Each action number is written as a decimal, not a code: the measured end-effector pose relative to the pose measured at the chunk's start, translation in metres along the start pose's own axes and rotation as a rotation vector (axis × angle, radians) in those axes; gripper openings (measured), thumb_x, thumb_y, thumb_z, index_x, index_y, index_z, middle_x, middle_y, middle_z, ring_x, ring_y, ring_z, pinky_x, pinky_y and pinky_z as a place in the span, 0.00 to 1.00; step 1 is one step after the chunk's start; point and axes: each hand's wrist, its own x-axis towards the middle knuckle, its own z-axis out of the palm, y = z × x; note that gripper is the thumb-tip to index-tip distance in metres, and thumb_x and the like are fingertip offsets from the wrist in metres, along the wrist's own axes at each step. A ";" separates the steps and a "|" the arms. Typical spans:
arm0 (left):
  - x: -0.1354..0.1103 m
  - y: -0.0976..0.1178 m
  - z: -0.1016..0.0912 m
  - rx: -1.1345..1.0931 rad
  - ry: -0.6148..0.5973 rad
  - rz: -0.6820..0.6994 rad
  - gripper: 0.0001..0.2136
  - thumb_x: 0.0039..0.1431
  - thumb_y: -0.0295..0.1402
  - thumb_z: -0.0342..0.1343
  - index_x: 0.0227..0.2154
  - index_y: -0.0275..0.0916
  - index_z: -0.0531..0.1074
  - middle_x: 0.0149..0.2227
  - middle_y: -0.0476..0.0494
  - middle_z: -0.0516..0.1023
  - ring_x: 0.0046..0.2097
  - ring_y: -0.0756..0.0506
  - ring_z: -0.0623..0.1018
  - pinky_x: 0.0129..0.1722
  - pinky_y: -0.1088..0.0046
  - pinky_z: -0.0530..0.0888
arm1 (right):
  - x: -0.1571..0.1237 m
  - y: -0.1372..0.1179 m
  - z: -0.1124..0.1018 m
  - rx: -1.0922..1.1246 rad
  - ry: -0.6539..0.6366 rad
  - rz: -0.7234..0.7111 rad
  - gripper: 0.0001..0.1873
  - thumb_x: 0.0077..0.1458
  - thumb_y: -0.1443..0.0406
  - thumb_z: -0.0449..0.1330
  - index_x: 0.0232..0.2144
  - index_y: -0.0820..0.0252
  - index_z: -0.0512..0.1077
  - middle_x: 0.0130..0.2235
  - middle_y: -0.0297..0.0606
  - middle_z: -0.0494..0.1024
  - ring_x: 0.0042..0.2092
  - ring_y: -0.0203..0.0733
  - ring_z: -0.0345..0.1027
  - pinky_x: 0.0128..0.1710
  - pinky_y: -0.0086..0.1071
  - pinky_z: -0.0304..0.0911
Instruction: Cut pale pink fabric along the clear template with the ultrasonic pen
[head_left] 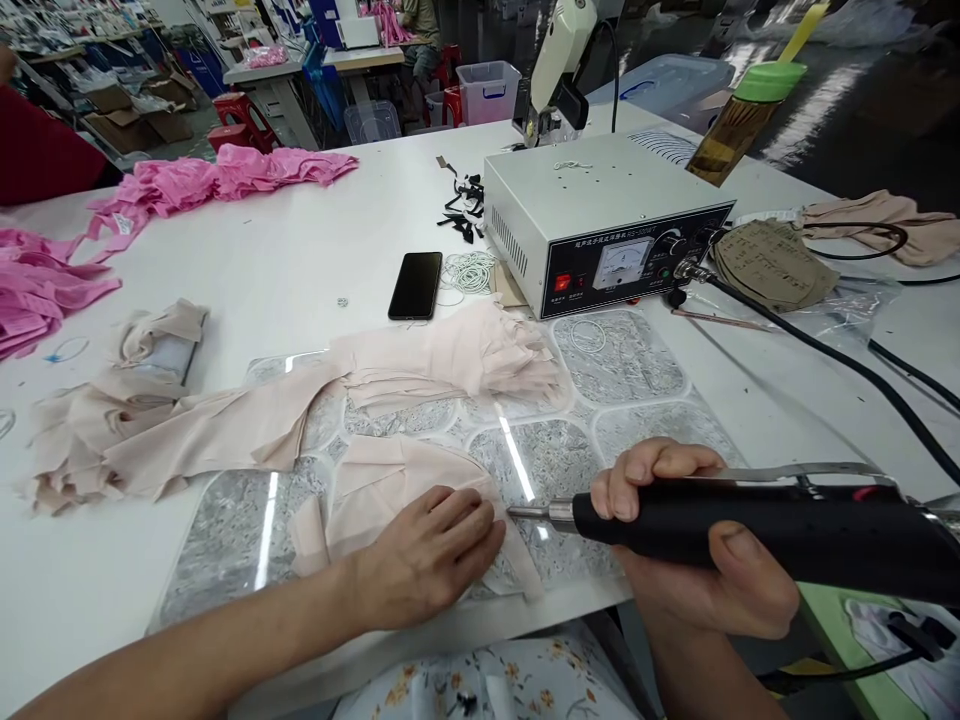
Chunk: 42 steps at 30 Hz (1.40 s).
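Note:
My right hand is wrapped round the black handpiece of an ultrasonic spot welder. Its thin metal tip points left and meets the edge of a pale beige fabric piece, close to my left fingers. Bent and close together, the fingers of my left hand press on that fabric; their tips are partly hidden. Under the fabric lies a grey stone-patterned mat. Just beyond is a stack of beige fabric pieces, joined on the left by a long beige strip.
A metal control box with a dial stands behind the mat, its cable running down the right side. A black phone lies left of it. Pink fabric covers the back left. A green-lidded bottle stands behind the box.

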 end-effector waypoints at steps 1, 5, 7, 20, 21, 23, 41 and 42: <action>0.001 0.001 -0.001 -0.020 -0.010 -0.022 0.08 0.67 0.22 0.47 0.44 0.30 0.71 0.38 0.38 0.78 0.43 0.43 0.77 0.37 0.67 0.77 | 0.000 0.000 0.000 -0.004 0.006 0.002 0.12 0.49 0.56 0.62 0.34 0.55 0.73 0.30 0.34 0.66 0.25 0.36 0.61 0.24 0.36 0.63; 0.007 0.006 -0.002 -0.072 -0.037 -0.140 0.08 0.69 0.26 0.47 0.40 0.33 0.71 0.35 0.41 0.77 0.42 0.45 0.77 0.39 0.69 0.77 | 0.001 -0.001 0.002 -0.002 0.013 -0.003 0.11 0.48 0.57 0.61 0.34 0.54 0.73 0.30 0.35 0.65 0.24 0.36 0.61 0.24 0.37 0.62; 0.010 0.012 0.000 -0.076 -0.021 -0.195 0.08 0.69 0.28 0.48 0.36 0.34 0.71 0.33 0.43 0.76 0.41 0.45 0.76 0.38 0.69 0.76 | 0.000 -0.001 0.002 -0.003 0.012 -0.004 0.11 0.49 0.57 0.61 0.34 0.54 0.73 0.30 0.35 0.65 0.24 0.36 0.60 0.24 0.37 0.62; 0.019 0.046 0.015 0.104 0.088 -0.449 0.07 0.67 0.31 0.53 0.32 0.35 0.68 0.33 0.43 0.76 0.40 0.44 0.76 0.38 0.68 0.73 | 0.000 -0.001 0.000 0.082 -0.081 -0.058 0.10 0.52 0.59 0.61 0.36 0.57 0.73 0.33 0.35 0.68 0.27 0.36 0.66 0.26 0.35 0.66; 0.019 0.046 0.016 0.100 0.100 -0.461 0.06 0.66 0.31 0.53 0.34 0.35 0.69 0.34 0.43 0.76 0.40 0.44 0.76 0.39 0.67 0.73 | 0.000 -0.001 0.000 0.082 -0.088 -0.068 0.10 0.52 0.59 0.61 0.37 0.57 0.73 0.33 0.35 0.68 0.27 0.36 0.67 0.26 0.35 0.66; 0.018 0.047 0.017 0.100 0.120 -0.481 0.06 0.66 0.33 0.54 0.38 0.34 0.69 0.34 0.42 0.76 0.41 0.43 0.76 0.41 0.65 0.73 | 0.000 -0.001 0.000 0.076 -0.090 -0.071 0.10 0.53 0.59 0.61 0.37 0.57 0.73 0.33 0.35 0.68 0.27 0.36 0.67 0.27 0.35 0.66; 0.008 0.046 0.022 0.168 0.072 -0.546 0.10 0.65 0.41 0.56 0.34 0.38 0.72 0.49 0.38 0.77 0.52 0.39 0.74 0.53 0.54 0.68 | 0.000 -0.002 -0.001 0.033 -0.086 -0.054 0.09 0.54 0.58 0.61 0.36 0.53 0.72 0.30 0.35 0.69 0.28 0.39 0.65 0.28 0.36 0.64; 0.007 0.046 0.022 0.173 0.067 -0.548 0.11 0.65 0.41 0.56 0.34 0.38 0.72 0.49 0.38 0.77 0.52 0.38 0.74 0.54 0.53 0.68 | 0.000 -0.002 -0.001 0.035 -0.083 -0.054 0.09 0.54 0.58 0.61 0.36 0.53 0.72 0.30 0.35 0.69 0.28 0.39 0.65 0.28 0.37 0.64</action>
